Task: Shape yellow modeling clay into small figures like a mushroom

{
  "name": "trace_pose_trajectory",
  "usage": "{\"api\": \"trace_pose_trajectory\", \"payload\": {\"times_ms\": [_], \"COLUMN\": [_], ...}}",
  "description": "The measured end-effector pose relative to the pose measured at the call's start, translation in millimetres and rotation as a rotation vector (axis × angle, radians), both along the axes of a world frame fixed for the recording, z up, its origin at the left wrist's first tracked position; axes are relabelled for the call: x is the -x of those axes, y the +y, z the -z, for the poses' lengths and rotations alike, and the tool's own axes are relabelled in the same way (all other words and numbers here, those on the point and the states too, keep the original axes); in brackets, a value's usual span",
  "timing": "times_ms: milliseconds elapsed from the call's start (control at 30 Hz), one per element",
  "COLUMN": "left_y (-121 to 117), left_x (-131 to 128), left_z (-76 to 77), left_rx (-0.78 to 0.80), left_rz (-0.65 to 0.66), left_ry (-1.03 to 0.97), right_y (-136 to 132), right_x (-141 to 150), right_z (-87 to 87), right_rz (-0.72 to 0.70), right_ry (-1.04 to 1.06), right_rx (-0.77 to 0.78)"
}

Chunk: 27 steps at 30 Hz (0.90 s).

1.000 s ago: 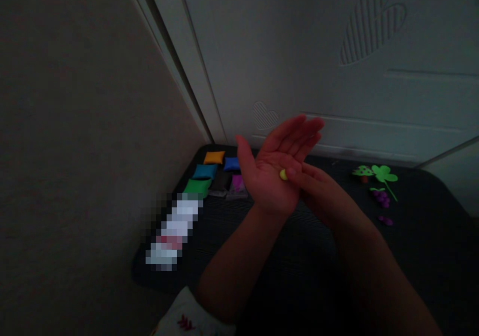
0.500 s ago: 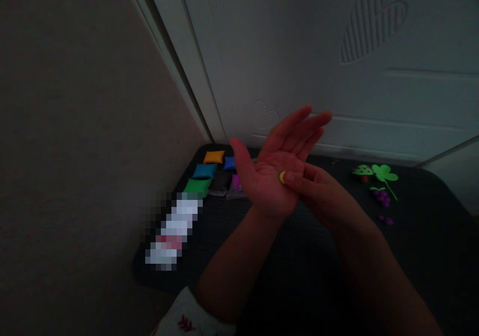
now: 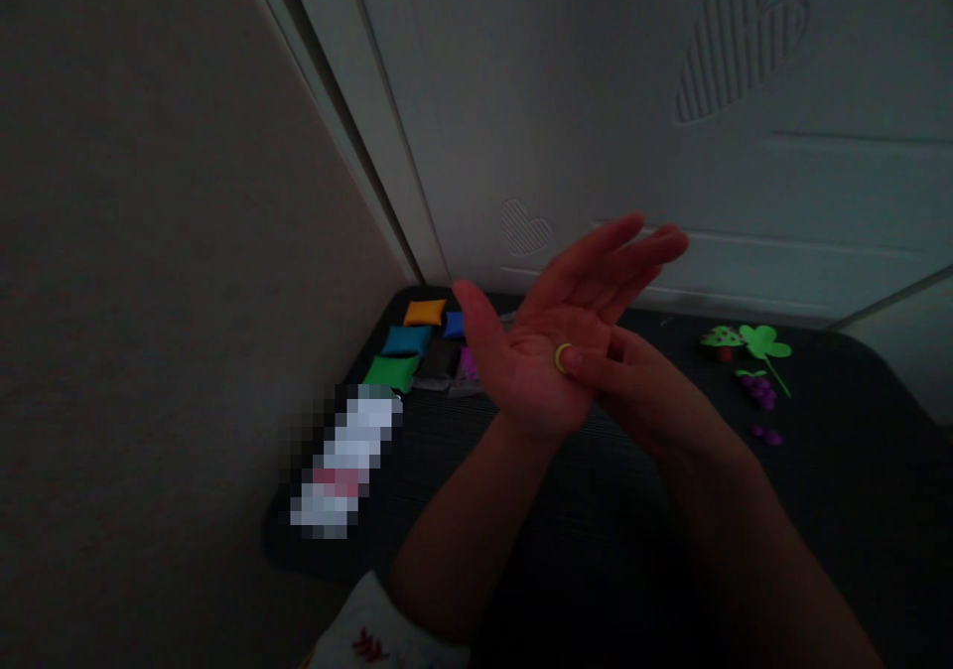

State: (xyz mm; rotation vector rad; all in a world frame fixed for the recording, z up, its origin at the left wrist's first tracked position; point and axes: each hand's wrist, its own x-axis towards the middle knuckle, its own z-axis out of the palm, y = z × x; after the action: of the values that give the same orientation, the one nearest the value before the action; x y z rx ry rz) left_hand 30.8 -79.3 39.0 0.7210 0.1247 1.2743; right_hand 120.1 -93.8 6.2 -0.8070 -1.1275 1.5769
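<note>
A small piece of yellow modelling clay [image 3: 559, 360] lies on the palm of my left hand [image 3: 547, 327], which is turned up with its fingers stretched out and the thumb spread away. My right hand [image 3: 644, 381] comes from the right and presses its thumb onto the clay, so a yellow rim shows around the thumb tip. The other right fingers wrap behind the left hand and are mostly hidden. Both hands are held above the dark table [image 3: 596, 520].
At the back left lie clay packets: orange [image 3: 425, 313], teal [image 3: 406, 340], green [image 3: 391, 372], black [image 3: 438, 362], blue [image 3: 454, 326] and purple [image 3: 468, 363]. A blurred white item [image 3: 349, 461] lies nearer. On the right are a spotted mushroom [image 3: 722, 339], green clover [image 3: 764, 343], purple grapes [image 3: 760, 391] and purple bits [image 3: 766, 436].
The left fingers have tilted slightly to the right. My right thumb now presses more squarely on the clay, which looks flatter, its edge curving around the thumb tip.
</note>
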Motion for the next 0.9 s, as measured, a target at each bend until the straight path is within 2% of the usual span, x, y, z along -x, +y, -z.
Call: {"api": "trace_pose_trajectory", "payload": {"times_ms": [200, 433, 700, 900], "left_y": [-0.1, 1.7, 1.7, 1.5], "left_x": [-0.3, 0.7, 2.3, 2.8], "left_z": [0.9, 4.8, 5.0, 2.8], "left_rx": [0.054, -0.114, -0.14, -0.088], "left_rz": [0.001, 0.044, 0.047, 0.03], "left_ry": [-0.014, -0.134, -0.021, 0.041], "right_y": [-0.5, -1.5, -3.1, -2.9], "right_x": [0.8, 2.7, 3.5, 3.5], "right_z": [-0.6, -1.7, -3.6, -3.1], "right_rz": [0.012, 0.04, 0.063, 0.061], "right_ry": [0.022, 0.027, 0.027, 0.011], "right_rx": [-0.001, 0.009, 0.028, 0.02]}}
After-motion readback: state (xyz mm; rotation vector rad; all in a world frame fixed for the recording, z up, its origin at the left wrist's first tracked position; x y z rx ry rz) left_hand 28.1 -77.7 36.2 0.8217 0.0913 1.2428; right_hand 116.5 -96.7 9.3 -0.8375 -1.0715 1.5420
